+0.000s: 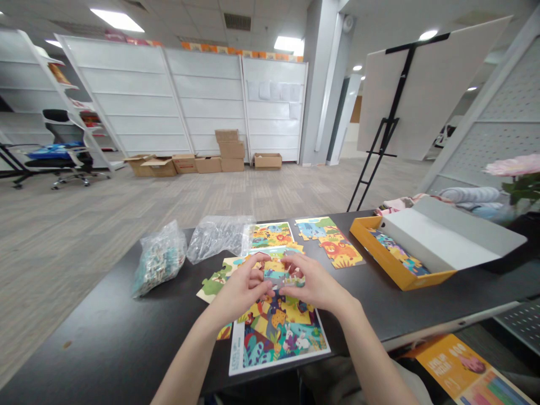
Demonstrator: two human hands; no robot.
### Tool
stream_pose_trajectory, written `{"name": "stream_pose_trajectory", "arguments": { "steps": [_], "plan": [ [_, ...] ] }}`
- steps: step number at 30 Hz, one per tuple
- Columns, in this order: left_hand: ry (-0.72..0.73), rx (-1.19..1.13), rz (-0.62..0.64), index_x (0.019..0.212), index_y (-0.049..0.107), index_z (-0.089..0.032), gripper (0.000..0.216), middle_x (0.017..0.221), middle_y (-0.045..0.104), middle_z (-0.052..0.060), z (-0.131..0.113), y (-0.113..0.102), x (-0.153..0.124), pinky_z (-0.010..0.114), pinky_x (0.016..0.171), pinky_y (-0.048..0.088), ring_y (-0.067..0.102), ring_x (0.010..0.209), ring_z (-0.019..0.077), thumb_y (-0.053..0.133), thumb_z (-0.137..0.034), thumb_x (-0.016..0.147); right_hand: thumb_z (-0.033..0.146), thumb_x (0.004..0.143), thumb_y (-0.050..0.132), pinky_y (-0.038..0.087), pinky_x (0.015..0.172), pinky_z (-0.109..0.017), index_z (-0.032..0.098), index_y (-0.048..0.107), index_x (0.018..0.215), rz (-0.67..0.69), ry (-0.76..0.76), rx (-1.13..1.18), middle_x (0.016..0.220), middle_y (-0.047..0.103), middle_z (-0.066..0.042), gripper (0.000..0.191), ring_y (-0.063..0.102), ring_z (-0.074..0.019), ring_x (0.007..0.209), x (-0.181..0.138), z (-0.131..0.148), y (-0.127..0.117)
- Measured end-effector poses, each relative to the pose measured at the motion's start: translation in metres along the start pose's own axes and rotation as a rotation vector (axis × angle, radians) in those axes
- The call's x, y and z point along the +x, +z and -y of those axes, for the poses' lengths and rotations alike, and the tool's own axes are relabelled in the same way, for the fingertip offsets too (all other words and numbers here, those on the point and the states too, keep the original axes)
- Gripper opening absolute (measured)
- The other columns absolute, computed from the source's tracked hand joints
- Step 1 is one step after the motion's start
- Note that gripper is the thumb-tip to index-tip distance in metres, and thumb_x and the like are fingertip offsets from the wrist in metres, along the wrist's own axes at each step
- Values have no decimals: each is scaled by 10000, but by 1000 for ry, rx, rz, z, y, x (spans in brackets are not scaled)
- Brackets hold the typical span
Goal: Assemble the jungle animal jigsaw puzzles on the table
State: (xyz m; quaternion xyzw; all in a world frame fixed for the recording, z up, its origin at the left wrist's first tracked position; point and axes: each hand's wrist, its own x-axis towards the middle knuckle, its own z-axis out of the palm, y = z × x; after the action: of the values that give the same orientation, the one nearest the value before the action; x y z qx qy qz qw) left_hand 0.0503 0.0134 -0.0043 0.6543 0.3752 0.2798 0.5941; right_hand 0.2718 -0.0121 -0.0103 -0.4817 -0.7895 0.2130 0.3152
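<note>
A colourful animal jigsaw board [278, 337] lies on the dark table [105, 337] in front of me. Both hands meet above its upper half. My left hand [242, 289] has its fingers curled and pinches a small puzzle piece [274, 275] over the board. My right hand [314, 284] is also curled, its fingertips on the same piece from the other side. Loose printed puzzle sheets [213, 284] stick out from under the board at the left.
Two clear plastic bags of puzzle pieces [162, 261] [219, 236] lie at the left. Further puzzle cards [272, 233] [333, 242] lie beyond my hands. An open yellow box [400, 270] with a grey lid stands at the right. An easel [388, 129] stands behind the table.
</note>
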Motion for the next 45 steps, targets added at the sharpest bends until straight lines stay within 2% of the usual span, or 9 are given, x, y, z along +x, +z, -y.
{"name": "stream_pose_trajectory", "arguments": {
  "steps": [5, 9, 16, 23, 28, 45],
  "plan": [
    [24, 55, 53, 1312, 422, -224, 629, 750, 539, -76, 7, -4, 1, 252, 618, 445, 582, 618, 106, 717, -269, 759, 276, 802, 753, 497, 768, -326, 209, 643, 1160, 23, 32, -18, 946, 683, -44, 380, 634, -199, 854, 2, 3, 0],
    [12, 94, 37, 1322, 436, -213, 614, 695, 489, -94, 7, -6, -1, 252, 617, 449, 559, 596, 103, 695, -252, 767, 246, 832, 698, 501, 731, -303, 202, 657, 1162, 18, 60, 59, 906, 708, -36, 335, 644, -176, 795, 3, 1, 4],
    [21, 133, 27, 1299, 460, -195, 598, 682, 528, -85, 9, -6, 0, 264, 636, 472, 589, 636, 125, 700, -254, 754, 250, 844, 683, 504, 683, -277, 213, 677, 1144, 20, 91, 113, 846, 697, -16, 302, 626, -148, 715, 3, -3, 6],
    [26, 206, 23, 1235, 487, -204, 576, 789, 596, -42, 10, -8, 0, 288, 636, 509, 632, 666, 147, 742, -289, 725, 260, 861, 674, 521, 675, -274, 198, 672, 1114, 11, 138, 258, 809, 685, -7, 261, 631, -139, 696, 3, -4, 7],
    [56, 264, -39, 1151, 535, -200, 361, 771, 632, -14, 2, -8, -3, 312, 680, 540, 664, 693, 168, 617, -367, 842, 267, 850, 697, 520, 671, -268, 195, 670, 1088, 8, 156, 332, 795, 672, 1, 250, 634, -137, 701, 4, -5, 8],
    [55, 296, -39, 1093, 540, -211, 299, 749, 609, -26, -1, 2, 6, 308, 650, 533, 658, 661, 168, 592, -368, 844, 252, 866, 677, 516, 677, -270, 197, 689, 1054, -12, 143, 340, 784, 681, -1, 196, 645, -145, 711, 3, -8, 2]
  ]
}}
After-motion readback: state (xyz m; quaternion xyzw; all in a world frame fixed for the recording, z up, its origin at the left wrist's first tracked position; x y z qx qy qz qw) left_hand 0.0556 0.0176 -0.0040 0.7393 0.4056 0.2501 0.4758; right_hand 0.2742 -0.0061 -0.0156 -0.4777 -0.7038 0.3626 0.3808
